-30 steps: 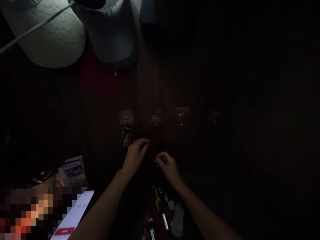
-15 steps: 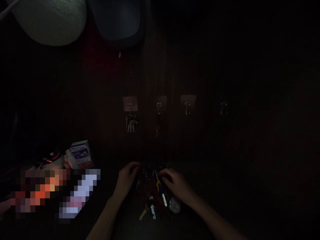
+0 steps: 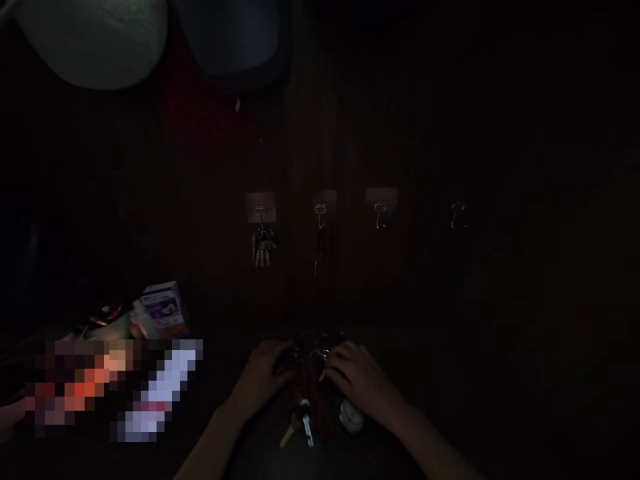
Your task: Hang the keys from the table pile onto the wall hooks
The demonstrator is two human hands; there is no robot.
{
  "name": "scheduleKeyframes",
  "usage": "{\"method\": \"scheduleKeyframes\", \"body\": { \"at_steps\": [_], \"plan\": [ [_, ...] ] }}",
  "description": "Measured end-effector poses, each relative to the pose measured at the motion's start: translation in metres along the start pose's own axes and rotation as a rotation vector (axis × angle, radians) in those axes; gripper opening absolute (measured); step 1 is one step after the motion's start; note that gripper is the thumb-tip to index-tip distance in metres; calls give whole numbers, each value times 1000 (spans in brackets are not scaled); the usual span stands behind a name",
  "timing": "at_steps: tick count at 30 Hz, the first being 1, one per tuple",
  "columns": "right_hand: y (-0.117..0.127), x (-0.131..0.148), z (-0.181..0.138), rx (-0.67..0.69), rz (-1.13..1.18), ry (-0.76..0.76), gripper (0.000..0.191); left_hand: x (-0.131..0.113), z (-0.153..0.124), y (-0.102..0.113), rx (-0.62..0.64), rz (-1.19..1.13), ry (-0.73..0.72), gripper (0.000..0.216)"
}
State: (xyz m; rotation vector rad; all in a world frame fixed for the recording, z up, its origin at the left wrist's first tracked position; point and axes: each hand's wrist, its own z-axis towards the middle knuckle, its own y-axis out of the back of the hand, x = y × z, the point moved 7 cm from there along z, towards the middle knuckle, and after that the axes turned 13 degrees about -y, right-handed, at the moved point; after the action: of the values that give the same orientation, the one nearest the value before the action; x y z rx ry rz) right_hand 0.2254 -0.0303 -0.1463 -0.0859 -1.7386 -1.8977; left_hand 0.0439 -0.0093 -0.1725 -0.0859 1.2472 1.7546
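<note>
My left hand point(image 3: 259, 377) and my right hand point(image 3: 360, 380) lie low over a dark heap of keys point(image 3: 313, 393), fingers curled in from either side. A gold key point(image 3: 289, 433) and a white-capped fob point(image 3: 307, 423) stick out toward me, with a round white tag point(image 3: 351, 416) beside my right wrist. The dim light hides what my fingers touch. Higher on the dark wooden wall, a key bunch point(image 3: 263, 247) hangs from the first hook point(image 3: 261, 215), and a thin red-tagged key point(image 3: 317, 248) hangs from the second hook point(image 3: 320, 215).
Two more metal hooks point(image 3: 381, 215) point(image 3: 459, 215) line the wall to the right. A small printed box point(image 3: 163, 308) and a blurred flat device point(image 3: 160, 390) are at the lower left. Two pale rounded caps point(image 3: 90, 40) hang at the top left.
Both hands have dropped from near the hooks to the key heap and closed in on it. The view has tilted, and a thin key now hangs from the second hook.
</note>
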Motion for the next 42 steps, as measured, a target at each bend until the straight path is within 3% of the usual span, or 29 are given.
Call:
{"method": "scheduleKeyframes", "body": {
  "at_steps": [8, 12, 18, 22, 25, 32, 37, 42],
  "plan": [
    [9, -29, 4, 7, -106, -96, 28, 5, 2, 8, -40, -90, 96, 29],
    [11, -35, 5, 6, -130, -111, 28, 10, 3, 18, -146, -143, 206, 22],
    [15, -34, 4, -34, -100, -109, 22, 19, -1, 26, -386, -506, 460, 31],
    [18, -28, 4, -111, -27, -77, 20, 15, -3, 21, -461, -746, 554, 37],
    [20, -18, 4, -153, 57, -49, 19, 5, -1, 15, -452, -878, 556, 40],
    [16, 5, 1, -135, 300, -46, 21, -24, 4, -2, -297, -1083, 495, 35],
    [10, 11, -2, -120, 516, -138, 23, -32, 4, -12, -260, -1090, 471, 34],
    [8, 12, -1, -177, 508, -213, 24, -43, 5, -19, -231, -1059, 440, 36]
  ]
}}
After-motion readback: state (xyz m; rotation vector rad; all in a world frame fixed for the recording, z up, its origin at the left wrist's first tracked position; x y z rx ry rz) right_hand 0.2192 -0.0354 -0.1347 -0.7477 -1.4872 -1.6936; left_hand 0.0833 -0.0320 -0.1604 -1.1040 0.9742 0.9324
